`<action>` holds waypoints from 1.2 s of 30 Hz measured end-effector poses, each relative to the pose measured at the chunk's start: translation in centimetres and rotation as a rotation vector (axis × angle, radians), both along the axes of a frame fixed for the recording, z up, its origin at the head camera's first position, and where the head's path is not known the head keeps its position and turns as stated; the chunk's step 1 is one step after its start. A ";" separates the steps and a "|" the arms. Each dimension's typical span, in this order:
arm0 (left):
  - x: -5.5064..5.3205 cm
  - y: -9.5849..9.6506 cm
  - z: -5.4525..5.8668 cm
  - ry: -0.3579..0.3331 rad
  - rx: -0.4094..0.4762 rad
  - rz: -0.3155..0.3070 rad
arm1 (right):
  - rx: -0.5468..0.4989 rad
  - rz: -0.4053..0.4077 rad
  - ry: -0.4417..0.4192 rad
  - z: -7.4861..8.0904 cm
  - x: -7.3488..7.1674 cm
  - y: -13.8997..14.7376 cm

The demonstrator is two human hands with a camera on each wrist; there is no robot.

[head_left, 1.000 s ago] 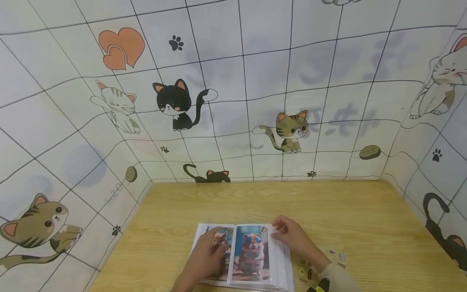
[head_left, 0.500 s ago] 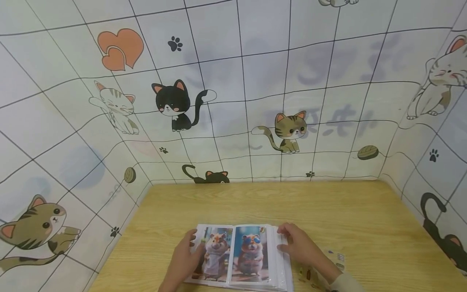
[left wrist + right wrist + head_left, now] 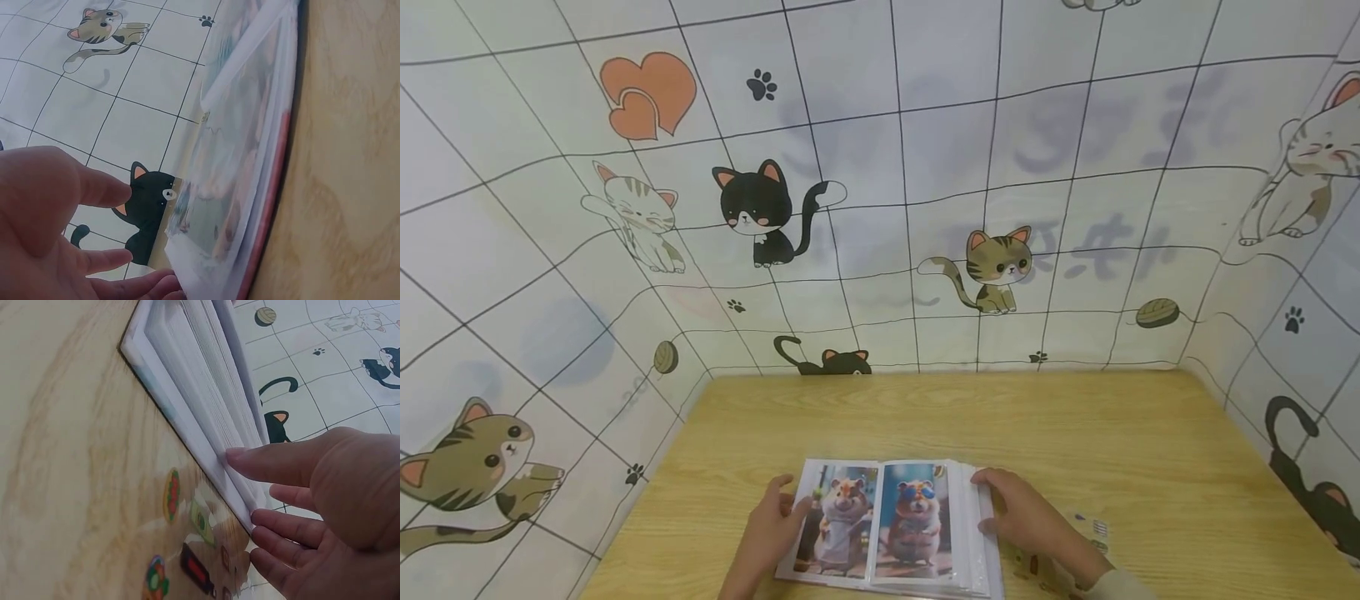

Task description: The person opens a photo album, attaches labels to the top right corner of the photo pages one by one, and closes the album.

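A photo album [image 3: 874, 533] lies spread on the table, a hamster picture on each facing page. The left picture [image 3: 842, 521] shows a pale apron, the right one [image 3: 916, 525] orange-and-blue sunglasses. At the album's left edge is my left hand [image 3: 772, 525], fingers loosely bent; its thumb stands off the page in the left wrist view, with fingertips right at the lower page corner. My right hand [image 3: 1030, 517] rests along the right edge. In the right wrist view its thumb [image 3: 269, 464] lies straight on the stacked page edges, other fingertips touching the cover's corner.
Right of the album, partly beneath my right forearm, lies a clear sticker sheet [image 3: 1093, 533] with small coloured pictures. The wooden table [image 3: 940, 417] meets a white cloth wall [image 3: 880, 208] printed with cats and grid lines at the back and sides.
My left hand has drawn back leftward off the left page, uncovering its picture. My right hand has shifted slightly right and down along the album's edge.
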State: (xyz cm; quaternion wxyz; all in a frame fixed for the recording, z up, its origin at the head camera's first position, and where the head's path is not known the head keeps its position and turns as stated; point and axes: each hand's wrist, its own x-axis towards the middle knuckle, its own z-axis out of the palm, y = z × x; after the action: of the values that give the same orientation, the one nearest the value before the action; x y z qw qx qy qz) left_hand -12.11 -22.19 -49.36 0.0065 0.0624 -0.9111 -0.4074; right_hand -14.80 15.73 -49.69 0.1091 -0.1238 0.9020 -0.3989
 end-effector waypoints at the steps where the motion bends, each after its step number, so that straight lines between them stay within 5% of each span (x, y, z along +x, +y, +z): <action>1: -0.1 0.0 0.0 -0.008 0.007 0.013 | 0.004 -0.002 -0.005 0.0 0.0 0.0; 11: -0.3 -0.3 0.1 -0.073 0.072 0.089 | -0.021 -0.004 -0.003 -0.2 0.0 -0.2; 23: -0.6 -1.3 0.4 -0.049 0.244 0.102 | -0.025 -0.018 0.015 -0.4 0.1 -0.2; 36: -0.6 0.1 2.4 0.009 0.476 0.040 | -0.005 -0.018 0.006 -0.5 0.1 0.1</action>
State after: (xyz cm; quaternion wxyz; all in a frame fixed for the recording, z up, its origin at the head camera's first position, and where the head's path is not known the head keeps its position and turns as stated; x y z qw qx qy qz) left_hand -12.67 -22.04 -47.00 0.0040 0.0786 -0.7878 -0.6109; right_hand -14.72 15.85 -50.23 0.1027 -0.1170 0.9023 -0.4019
